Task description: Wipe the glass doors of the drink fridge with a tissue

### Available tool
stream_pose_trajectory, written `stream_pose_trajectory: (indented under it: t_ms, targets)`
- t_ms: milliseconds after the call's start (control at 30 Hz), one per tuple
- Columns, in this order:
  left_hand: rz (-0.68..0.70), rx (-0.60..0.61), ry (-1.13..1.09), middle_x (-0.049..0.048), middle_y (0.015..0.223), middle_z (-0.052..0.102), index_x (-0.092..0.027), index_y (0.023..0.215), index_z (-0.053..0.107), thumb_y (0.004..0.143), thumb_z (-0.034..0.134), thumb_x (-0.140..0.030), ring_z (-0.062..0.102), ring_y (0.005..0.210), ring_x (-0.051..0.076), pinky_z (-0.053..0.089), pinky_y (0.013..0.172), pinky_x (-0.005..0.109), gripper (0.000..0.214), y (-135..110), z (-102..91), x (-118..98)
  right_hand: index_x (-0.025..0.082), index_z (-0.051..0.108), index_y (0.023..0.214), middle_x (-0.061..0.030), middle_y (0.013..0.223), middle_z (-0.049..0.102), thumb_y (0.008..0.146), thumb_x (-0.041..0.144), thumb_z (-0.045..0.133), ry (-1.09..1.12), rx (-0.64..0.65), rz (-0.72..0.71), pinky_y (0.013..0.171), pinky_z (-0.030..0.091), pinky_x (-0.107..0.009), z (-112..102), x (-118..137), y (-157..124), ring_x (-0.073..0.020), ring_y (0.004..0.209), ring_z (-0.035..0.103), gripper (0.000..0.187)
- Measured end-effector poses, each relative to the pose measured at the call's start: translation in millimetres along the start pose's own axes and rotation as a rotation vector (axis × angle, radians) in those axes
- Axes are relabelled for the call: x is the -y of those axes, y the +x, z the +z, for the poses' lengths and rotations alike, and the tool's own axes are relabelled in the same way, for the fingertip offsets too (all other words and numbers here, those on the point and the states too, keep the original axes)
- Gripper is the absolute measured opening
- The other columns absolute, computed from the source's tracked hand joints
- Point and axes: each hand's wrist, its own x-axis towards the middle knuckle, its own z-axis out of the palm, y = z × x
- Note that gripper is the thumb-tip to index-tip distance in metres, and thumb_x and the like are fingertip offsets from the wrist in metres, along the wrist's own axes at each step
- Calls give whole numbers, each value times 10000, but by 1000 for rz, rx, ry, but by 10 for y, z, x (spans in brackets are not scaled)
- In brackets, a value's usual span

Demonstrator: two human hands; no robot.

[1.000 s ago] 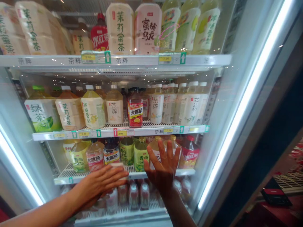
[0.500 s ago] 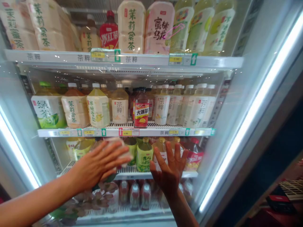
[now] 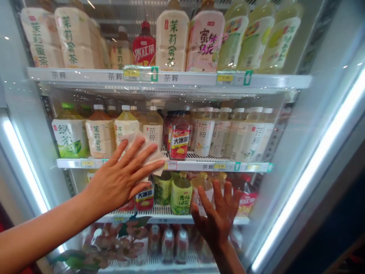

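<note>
My left hand (image 3: 122, 179) lies flat against the glass door (image 3: 288, 125) of a drinks fridge, fingers stretched out, pressing a white cloth (image 3: 156, 155) onto the glass in front of the middle shelf (image 3: 199, 166). The cloth shows above and to the right of the fingertips. My right hand (image 3: 219, 219) rests open on the glass lower down and to the right, fingers spread and pointing up, with nothing in it. Behind the glass stand rows of tea bottles, among them a red-labelled bottle (image 3: 179, 140).
Several wire shelves with price tags hold bottled drinks. The top shelf (image 3: 182, 78) carries large tea bottles. Bright light strips run down the right door frame (image 3: 313, 167) and the left side (image 3: 25, 167). A flower decal (image 3: 114, 243) sits low on the glass.
My left hand has slid the cloth up the glass from the lower shelf level to the middle shelf. My right hand has stayed flat on the glass; the view has shifted slightly left and up.
</note>
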Motion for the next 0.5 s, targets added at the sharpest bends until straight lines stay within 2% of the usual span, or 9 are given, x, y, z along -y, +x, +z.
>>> stream_pose_trajectory:
  t_ms: [67,133,167,200,233,300,400,433,500]
  targets:
    - [-3,-4,9,45,1736,159,-284,1624,204,905,581,-604,14,1612,331,43,1322,537,872,-72,37,-144,281,579,1414,-17,1690,294,960,289,634,0,-10,4,1288,172,-626,1,9,5,-323,1572,251,458]
    - [173,10,-7,-21,1736,149,-319,1584,333,885,597,-571,-1,1619,274,-17,1335,481,788,-308,138,-431,268,622,1353,-3,1692,287,967,290,622,-6,-12,13,1293,165,-611,2,20,8,-314,1574,249,386]
    - [256,-20,3,-61,1731,148,-320,1541,424,880,608,-507,-35,1618,224,-15,1340,441,711,-420,185,-553,257,646,1311,2,1694,280,970,289,616,-11,-7,18,1296,161,-601,1,26,10,-309,1576,245,343]
    - [283,-9,5,-101,1723,157,-346,1510,467,871,624,-471,-48,1616,188,10,1343,428,670,-488,215,-622,247,665,1269,6,1696,274,974,288,610,-15,-2,22,1300,158,-590,1,30,11,-305,1578,241,303]
    - [302,-8,5,-118,1718,164,-356,1497,483,877,619,-457,-41,1615,172,22,1344,417,643,-495,219,-624,237,678,1234,7,1699,268,977,288,605,-17,5,26,1303,154,-581,0,34,12,-303,1579,236,272]
    - [287,1,-9,-107,1723,160,-361,1536,419,918,571,-506,5,1618,188,21,1340,410,652,-321,151,-446,224,688,1191,3,1699,270,985,294,594,-12,9,32,1303,157,-577,-1,37,11,-308,1579,236,237]
    - [102,-6,-20,6,1737,150,-311,1614,230,933,548,-592,25,1616,286,29,1325,492,803,90,-8,-95,221,681,1190,-21,1692,295,977,289,603,2,-7,17,1287,183,-618,-1,27,3,-337,1569,258,237]
    - [35,-14,-9,36,1739,138,-287,1623,200,925,561,-599,17,1613,315,35,1322,515,845,153,-29,-63,222,675,1205,-33,1689,304,970,282,610,3,-8,8,1281,188,-634,-2,22,-1,-347,1566,262,252]
    - [25,-8,3,33,1740,137,-289,1619,223,914,565,-618,11,1613,327,19,1325,525,849,93,0,-173,225,663,1236,-56,1686,315,952,268,630,3,-1,0,1276,187,-651,-10,10,-11,-361,1564,262,289]
